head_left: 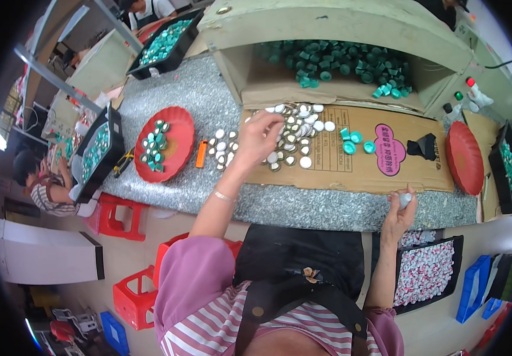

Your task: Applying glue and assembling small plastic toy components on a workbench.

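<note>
My left hand (pixel 259 140) reaches over a heap of small round discs (pixel 294 132), white on one side and gold-rimmed, on the cardboard sheet (pixel 422 175). Its fingers are pinched together at the heap; what they hold, if anything, is hidden. Near the front edge of the table, my right hand (pixel 397 216) is closed around a small whitish cylindrical piece (pixel 405 200). On the cardboard between my hands lie a few teal caps (pixel 355 137). More discs (pixel 221 146) spread over the stone tabletop left of my left wrist.
Left on the speckled table (pixel 208 83) are a red plate (pixel 181 139) of teal pieces, an orange-handled cutter (pixel 202 153) and black trays (pixel 116 155). A shelf opening behind the cardboard holds many teal caps (pixel 326 76). Another red plate (pixel 465 157) lies right. Co-workers sit left.
</note>
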`<state>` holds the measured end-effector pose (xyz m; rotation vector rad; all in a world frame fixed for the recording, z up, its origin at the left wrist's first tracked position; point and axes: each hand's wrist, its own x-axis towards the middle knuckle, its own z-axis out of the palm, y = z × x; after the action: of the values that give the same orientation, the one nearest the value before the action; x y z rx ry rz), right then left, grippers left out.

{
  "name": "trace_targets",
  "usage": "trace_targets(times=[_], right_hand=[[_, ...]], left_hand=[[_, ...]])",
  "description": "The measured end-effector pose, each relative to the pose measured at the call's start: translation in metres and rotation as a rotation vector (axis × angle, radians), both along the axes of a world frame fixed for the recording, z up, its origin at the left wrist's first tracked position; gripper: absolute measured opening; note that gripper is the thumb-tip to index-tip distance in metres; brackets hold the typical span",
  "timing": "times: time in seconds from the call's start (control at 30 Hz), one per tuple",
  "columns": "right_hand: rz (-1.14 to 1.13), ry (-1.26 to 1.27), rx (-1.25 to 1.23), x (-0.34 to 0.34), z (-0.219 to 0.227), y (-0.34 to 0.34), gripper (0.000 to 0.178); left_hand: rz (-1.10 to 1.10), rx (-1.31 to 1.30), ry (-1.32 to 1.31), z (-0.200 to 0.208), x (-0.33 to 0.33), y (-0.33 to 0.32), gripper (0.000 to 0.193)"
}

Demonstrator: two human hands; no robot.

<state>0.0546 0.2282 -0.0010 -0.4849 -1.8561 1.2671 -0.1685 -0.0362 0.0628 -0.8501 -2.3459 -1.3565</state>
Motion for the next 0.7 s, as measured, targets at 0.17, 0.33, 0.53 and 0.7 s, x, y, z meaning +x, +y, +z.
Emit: trace_targets(times=[0.17, 0.33, 0.53, 0.7], right_hand=[[-0.059, 0.041, -0.290, -0.001, -0.006, 0.000, 0.035], [-0.040, -0.020, -0.215, 0.006, -0.006, 0.003, 0.031], [-0.028, 0.032, -0.287, 0.004, -0.011, 0.008, 0.029], [-0.005, 0.048, -0.338, 0.001, -0.004, 0.003, 0.030]], left_hand=[[-0.065, -0.149, 0.065, -0.005, -0.049, 0.062, 0.005], [0.112, -0.320, 0.062, -0.005, -0.111, 0.089, 0.012], [0.164, -0.606, -0.132, -0.013, -0.132, 0.115, 0.029], [0.244, -0.292, 0.131, -0.009, -0.120, 0.100, 0.026]])
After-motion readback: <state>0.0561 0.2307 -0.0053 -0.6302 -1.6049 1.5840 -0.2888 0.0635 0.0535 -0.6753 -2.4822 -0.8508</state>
